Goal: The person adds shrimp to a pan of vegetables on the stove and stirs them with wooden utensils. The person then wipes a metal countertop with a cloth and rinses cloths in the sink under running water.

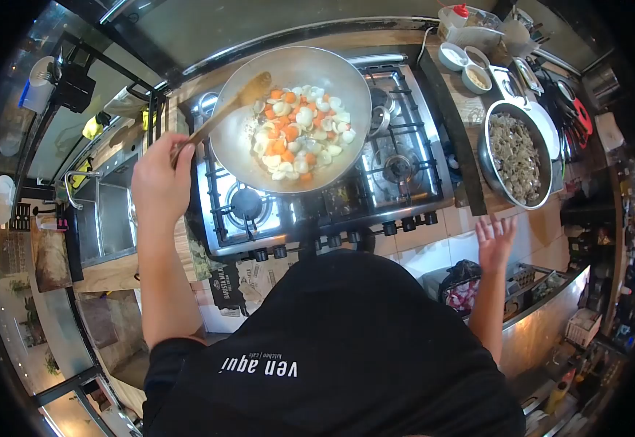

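In my left hand (163, 175) is the handle of a wooden spoon (252, 89), its bowl raised over the left part of a wide metal pan (241, 156). The pan stands on the gas stove (346, 200) and holds chopped onion and carrot pieces (303, 131). My right hand (495, 239) is empty, fingers spread, just below a large metal bowl (484, 149) of cooked-looking brownish strips (515, 162) on the right counter. The hand and the bowl look apart.
Small white bowls (476, 79) and a red-capped bottle (459, 12) are at the upper right. A sink (117, 215) lies left of the stove. Black utensils (569, 116) are at the far right. A bag with pink and white contents (462, 293) sits below the counter.
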A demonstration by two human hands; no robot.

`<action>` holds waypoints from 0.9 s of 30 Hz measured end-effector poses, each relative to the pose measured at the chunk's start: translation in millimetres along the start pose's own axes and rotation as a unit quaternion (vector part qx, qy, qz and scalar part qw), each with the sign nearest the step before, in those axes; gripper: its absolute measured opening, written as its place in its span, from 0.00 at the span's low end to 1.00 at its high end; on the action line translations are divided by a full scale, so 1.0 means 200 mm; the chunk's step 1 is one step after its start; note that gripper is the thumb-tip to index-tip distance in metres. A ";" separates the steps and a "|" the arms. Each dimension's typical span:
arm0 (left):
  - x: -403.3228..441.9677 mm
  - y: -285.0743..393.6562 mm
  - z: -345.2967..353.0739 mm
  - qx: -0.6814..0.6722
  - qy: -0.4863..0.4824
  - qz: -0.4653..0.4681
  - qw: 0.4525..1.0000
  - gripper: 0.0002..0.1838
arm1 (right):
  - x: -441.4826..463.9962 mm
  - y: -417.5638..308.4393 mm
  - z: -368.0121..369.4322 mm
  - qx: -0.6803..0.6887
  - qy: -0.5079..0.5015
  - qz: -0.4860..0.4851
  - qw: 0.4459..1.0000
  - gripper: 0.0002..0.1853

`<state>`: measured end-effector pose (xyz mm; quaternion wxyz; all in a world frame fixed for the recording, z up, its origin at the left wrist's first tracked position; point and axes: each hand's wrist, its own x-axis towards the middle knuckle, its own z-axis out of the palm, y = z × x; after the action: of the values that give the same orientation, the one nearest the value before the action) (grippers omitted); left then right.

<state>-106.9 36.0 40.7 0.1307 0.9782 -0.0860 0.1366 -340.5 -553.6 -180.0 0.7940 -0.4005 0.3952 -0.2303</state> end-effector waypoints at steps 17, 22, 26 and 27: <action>-0.60 -0.16 0.50 -0.218 0.091 -0.144 0.961 0.10 | 0.53 -0.19 0.04 0.089 -0.030 0.128 0.987 0.21; -0.62 -0.19 0.52 -0.159 -0.039 -0.146 0.976 0.10 | 0.58 -0.17 0.08 0.102 -0.085 0.134 0.982 0.25; -0.62 -0.22 0.53 -0.180 -0.035 -0.138 0.973 0.10 | 0.53 -0.14 0.09 0.136 -0.019 0.099 0.986 0.29; -0.62 -0.23 0.54 -0.184 -0.037 -0.132 0.973 0.10 | 0.49 -0.14 0.09 0.139 -0.016 0.093 0.986 0.29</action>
<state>-188.8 66.5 -106.0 0.3221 0.9444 0.0150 0.0639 -270.6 -628.4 -194.9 0.8659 -0.2513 0.3826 -0.2016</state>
